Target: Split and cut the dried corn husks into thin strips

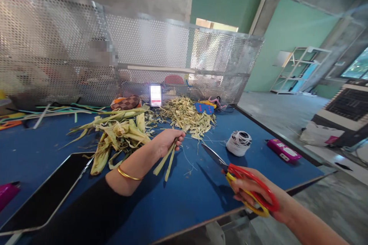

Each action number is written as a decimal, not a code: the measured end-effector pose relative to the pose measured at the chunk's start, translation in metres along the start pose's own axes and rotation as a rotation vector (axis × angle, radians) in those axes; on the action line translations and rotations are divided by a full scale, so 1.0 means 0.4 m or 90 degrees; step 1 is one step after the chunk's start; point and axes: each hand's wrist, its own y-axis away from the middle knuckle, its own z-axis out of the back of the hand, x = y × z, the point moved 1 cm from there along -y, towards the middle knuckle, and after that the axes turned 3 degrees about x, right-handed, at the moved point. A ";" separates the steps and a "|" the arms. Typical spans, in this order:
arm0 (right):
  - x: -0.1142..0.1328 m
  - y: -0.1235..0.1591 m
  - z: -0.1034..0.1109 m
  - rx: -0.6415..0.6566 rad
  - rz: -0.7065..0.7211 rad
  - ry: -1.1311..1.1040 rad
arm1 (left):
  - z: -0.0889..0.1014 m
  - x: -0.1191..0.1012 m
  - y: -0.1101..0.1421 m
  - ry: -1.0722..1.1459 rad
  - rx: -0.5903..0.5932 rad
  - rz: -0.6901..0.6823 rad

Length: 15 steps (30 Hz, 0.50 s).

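Note:
My left hand is closed round a few narrow strips of dried corn husk, whose ends hang down over the blue table. In my right hand is a pair of scissors with red and yellow handles, the blades pointing up and left, apart from the husk strips. A fine pale thread runs from near my left fingertips toward a spool of white string. Left of my hand lies a heap of whole dried husks. Behind it spreads a pile of husk cuttings.
A tablet-like dark panel lies at the left front. A magenta box is near the table's right edge. A lit phone stands at the back before a perforated metal screen. Coloured strips lie at the far left.

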 end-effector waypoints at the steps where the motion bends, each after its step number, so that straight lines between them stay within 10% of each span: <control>1: 0.002 -0.005 -0.012 0.011 0.001 -0.066 | -0.001 0.000 -0.001 -0.002 -0.001 -0.002; 6: 0.013 -0.032 -0.052 0.060 -0.001 -0.208 | -0.005 0.001 0.000 -0.004 -0.003 -0.008; 15: 0.041 -0.109 -0.096 -0.007 -0.009 -0.064 | -0.008 0.013 -0.004 0.003 0.003 -0.002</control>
